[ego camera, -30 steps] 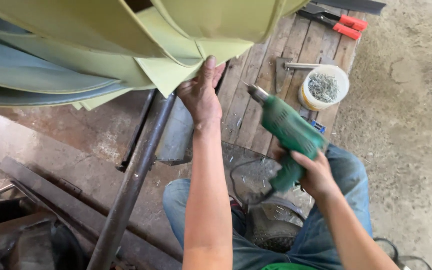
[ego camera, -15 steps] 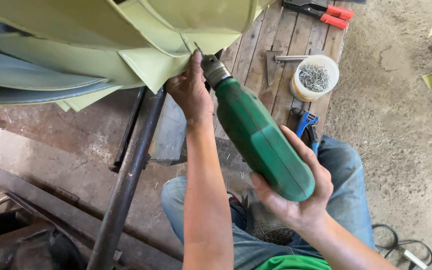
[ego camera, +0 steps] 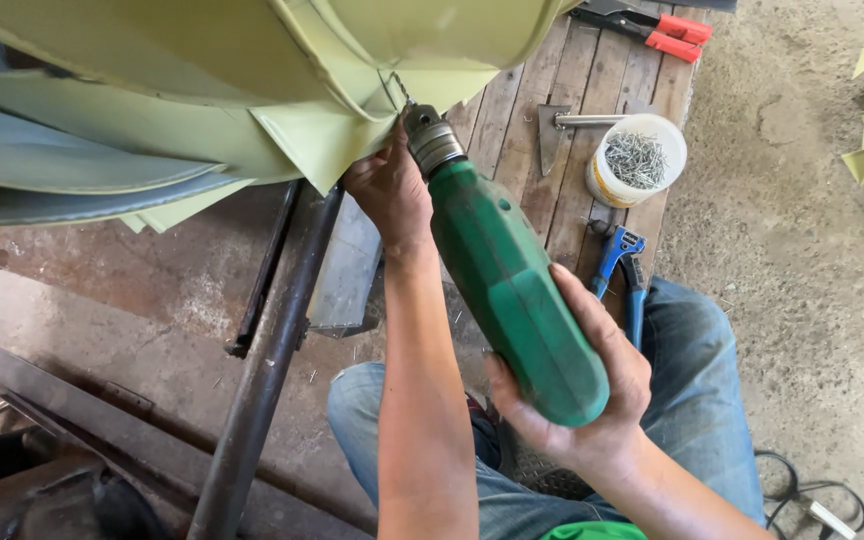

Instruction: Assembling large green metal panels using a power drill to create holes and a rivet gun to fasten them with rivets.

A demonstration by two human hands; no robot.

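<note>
Under the pale green sheet-metal blades, the left hand pinched the folded flap flat while the right hand gripped the green drill, whose bit met the seam and probably wanted steady, square pressure to avoid skating.

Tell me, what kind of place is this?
Probably a metal workshop, with work done on the ground. A green drill bores into yellow-green sheet metal, and a tub of rivets or nails sits on wooden planks.

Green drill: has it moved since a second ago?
Yes. The green drill has come up from beside the white tub, its bit now at the yellow-green sheet metal.
</note>
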